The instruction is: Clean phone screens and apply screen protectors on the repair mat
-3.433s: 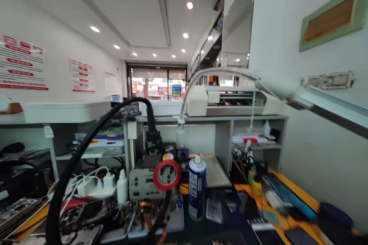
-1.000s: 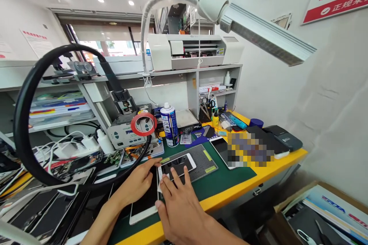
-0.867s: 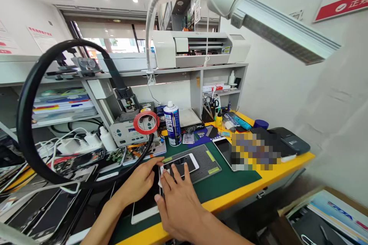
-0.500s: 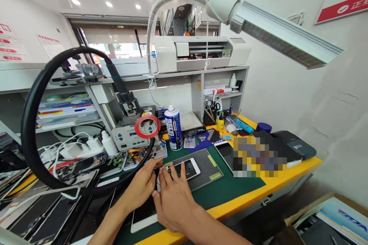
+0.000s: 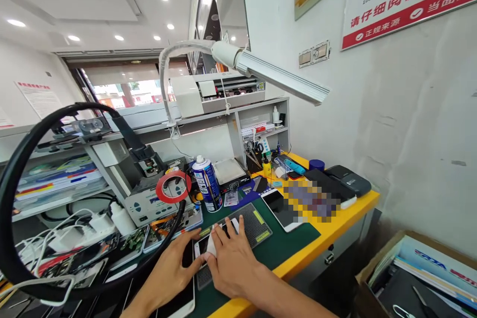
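A white-framed phone with a dark screen lies on a grey textured pad with yellow-green strips. My left hand is at the phone's left end, thumb and index finger on opposite edges. Spread over the screen, my right hand presses a white wipe against the glass, and its fingertips reach the far end. Much of the wipe and screen is hidden under that hand. A larger white-edged device lies partly beneath my left forearm. Another white phone rests on the mat to the right.
A blue spray can and a red tape roll stand behind the pad. The thick black hose loops at left, near several dismantled phones. A desk lamp hangs above. Pouches lie at right, beyond the yellow table edge.
The view has turned right and up. My right hand has slid toward the phone's far end, uncovering its near end and the white wipe. My left thumb and index finger have spread along the phone's edges.
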A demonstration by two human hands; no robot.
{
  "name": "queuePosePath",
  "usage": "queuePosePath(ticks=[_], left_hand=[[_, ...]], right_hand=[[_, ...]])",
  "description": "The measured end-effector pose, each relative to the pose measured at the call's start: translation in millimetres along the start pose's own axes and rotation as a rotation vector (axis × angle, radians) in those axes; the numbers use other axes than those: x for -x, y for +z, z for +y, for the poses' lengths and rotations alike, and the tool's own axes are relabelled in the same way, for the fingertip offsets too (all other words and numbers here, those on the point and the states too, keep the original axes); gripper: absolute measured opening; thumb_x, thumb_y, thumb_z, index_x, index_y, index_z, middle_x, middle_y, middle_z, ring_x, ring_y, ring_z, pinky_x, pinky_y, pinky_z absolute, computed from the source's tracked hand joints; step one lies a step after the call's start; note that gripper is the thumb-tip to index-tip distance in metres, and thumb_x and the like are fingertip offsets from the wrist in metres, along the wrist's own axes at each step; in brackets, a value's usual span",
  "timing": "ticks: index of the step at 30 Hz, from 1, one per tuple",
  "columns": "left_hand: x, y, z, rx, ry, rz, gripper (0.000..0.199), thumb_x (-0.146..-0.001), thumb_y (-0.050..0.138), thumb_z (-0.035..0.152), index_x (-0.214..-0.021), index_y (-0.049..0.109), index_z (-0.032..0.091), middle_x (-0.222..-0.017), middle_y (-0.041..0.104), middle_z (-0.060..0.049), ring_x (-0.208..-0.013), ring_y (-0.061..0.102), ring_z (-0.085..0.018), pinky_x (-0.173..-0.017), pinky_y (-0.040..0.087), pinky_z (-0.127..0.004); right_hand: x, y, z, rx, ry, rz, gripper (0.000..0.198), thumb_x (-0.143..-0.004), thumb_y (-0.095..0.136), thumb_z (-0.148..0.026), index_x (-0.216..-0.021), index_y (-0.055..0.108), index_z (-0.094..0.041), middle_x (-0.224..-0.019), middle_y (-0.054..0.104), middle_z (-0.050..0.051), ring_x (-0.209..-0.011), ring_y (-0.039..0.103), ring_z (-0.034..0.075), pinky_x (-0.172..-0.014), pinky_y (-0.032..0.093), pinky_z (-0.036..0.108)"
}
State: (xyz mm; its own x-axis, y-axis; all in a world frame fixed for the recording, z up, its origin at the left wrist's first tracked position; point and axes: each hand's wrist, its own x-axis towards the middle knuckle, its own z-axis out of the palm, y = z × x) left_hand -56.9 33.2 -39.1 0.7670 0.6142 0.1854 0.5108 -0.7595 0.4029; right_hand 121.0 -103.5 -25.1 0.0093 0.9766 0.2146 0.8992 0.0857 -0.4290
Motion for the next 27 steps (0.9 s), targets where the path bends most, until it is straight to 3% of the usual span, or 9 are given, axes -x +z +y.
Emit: queuePosePath(ticks=[6, 12, 22, 27], left_hand=[[3.0, -1.5, -1.8, -0.086, 0.012, -0.013, 0.062, -0.087, 0.062, 0.055, -0.141, 0.052, 0.027, -0.144, 0.057, -0.009, -0.136, 0.049, -0.033, -0.113, 0.043, -0.048], [0.7, -2.5, 0.0, -0.127, 0.03, -0.009, 0.062, -0.084, 0.066, 0.052, -0.139, 0.055, 0.026, -0.143, 0.058, -0.009, -0.134, 0.052, -0.033, -0.113, 0.043, -0.048], [-1.1, 4.2, -7.6, -0.112, 0.063, 0.063, 0.059, -0.082, 0.067, 0.054, -0.135, 0.06, 0.028, -0.137, 0.064, -0.007, -0.129, 0.057, -0.034, -0.108, 0.049, -0.048], [-4.1, 8.8, -16.0, -0.139, 0.077, 0.052, 0.06, -0.083, 0.065, 0.054, -0.137, 0.058, 0.028, -0.139, 0.062, -0.007, -0.131, 0.056, -0.033, -0.111, 0.045, -0.049]], right_hand=[[7.7, -12.5, 28.2, 0.042, 0.064, 0.027, 0.066, -0.104, 0.018, -0.047, -0.153, 0.036, -0.008, -0.158, 0.036, 0.016, -0.15, 0.017, 0.041, -0.117, -0.004, 0.072], [8.6, -7.8, 53.4, 0.048, 0.057, 0.056, 0.063, -0.104, 0.019, -0.047, -0.154, 0.035, -0.013, -0.158, 0.037, 0.012, -0.15, 0.019, 0.038, -0.118, -0.002, 0.072], [48.2, -16.8, 43.3, -0.004, 0.064, 0.076, 0.063, -0.105, 0.016, -0.05, -0.156, 0.033, -0.018, -0.16, 0.033, 0.009, -0.15, 0.019, 0.037, -0.119, 0.004, 0.07], [56.2, -9.1, 43.5, -0.024, 0.102, 0.165, 0.054, -0.106, 0.02, -0.043, -0.148, 0.047, -0.022, -0.152, 0.049, 0.006, -0.145, 0.036, 0.033, -0.122, 0.014, 0.063]])
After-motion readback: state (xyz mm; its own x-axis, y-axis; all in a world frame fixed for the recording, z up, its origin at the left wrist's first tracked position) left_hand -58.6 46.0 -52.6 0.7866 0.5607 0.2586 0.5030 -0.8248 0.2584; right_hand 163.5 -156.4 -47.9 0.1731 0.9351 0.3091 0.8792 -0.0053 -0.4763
